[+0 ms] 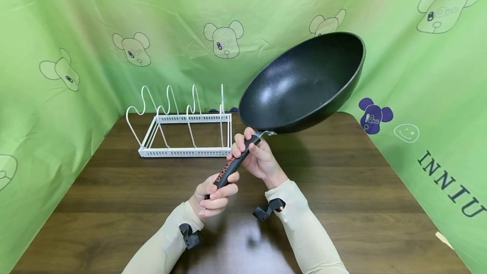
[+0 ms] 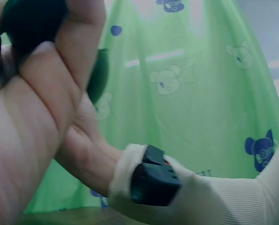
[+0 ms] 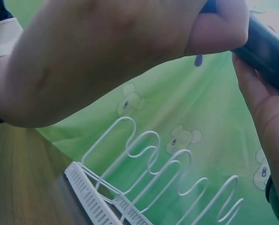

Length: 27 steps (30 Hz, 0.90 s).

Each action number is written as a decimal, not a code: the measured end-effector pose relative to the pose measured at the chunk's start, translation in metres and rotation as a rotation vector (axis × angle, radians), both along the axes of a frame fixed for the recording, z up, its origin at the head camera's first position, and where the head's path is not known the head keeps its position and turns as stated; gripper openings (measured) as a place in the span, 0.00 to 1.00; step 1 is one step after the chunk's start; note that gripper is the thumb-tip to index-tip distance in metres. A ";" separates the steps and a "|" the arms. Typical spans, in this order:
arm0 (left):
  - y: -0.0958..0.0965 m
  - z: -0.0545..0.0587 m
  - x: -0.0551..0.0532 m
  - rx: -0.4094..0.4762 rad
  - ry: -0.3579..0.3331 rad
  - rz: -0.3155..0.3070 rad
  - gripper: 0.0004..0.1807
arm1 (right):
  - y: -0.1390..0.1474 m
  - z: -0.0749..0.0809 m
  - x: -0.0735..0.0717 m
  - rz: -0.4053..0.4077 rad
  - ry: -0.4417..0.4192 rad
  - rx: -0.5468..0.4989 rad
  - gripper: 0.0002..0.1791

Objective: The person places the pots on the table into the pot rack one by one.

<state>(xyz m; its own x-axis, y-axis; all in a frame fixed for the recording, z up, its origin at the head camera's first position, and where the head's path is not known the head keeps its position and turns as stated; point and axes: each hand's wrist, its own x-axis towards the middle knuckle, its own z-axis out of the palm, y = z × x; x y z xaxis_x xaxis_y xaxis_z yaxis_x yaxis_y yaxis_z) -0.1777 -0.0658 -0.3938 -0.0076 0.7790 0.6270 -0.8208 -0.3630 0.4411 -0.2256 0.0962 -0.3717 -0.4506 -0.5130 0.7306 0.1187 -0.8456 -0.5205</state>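
Note:
A black wok [image 1: 300,83] is held up over the table, tilted, its inside facing me and its bowl to the upper right. My left hand [image 1: 214,193] grips the lower end of its black handle [image 1: 237,160], which bears red lettering. Close below the bowl, my right hand [image 1: 258,155] holds the upper part of the same handle with curled fingers. In the left wrist view the left hand [image 2: 31,108] fills the near side, and only dark parts of the wok show. The right wrist view shows the handle [image 3: 268,51] between both hands.
A white wire rack [image 1: 186,152] with several upright curved dividers stands on the back left of the brown wooden table [image 1: 335,189]. A green curtain [image 1: 182,7] with printed cartoon heads hangs around the back and sides. Black cameras are strapped on both wrists.

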 end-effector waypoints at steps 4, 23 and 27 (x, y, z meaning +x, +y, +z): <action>-0.009 -0.001 -0.001 -0.112 0.092 0.107 0.16 | -0.001 0.001 0.001 -0.001 -0.001 0.002 0.05; -0.021 0.021 0.011 -0.496 0.414 0.520 0.16 | 0.009 0.003 0.002 0.020 0.016 0.073 0.05; -0.021 0.025 0.015 -0.542 0.430 0.544 0.11 | 0.008 0.004 0.002 0.020 0.029 0.086 0.04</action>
<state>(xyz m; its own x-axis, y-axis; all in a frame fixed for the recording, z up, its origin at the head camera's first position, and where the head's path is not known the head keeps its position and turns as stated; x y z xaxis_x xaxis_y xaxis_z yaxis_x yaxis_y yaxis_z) -0.1627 -0.0872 -0.3690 -0.3127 0.9274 0.2055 -0.3184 -0.3062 0.8971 -0.2237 0.1037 -0.3673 -0.4187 -0.5830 0.6963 0.1190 -0.7954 -0.5943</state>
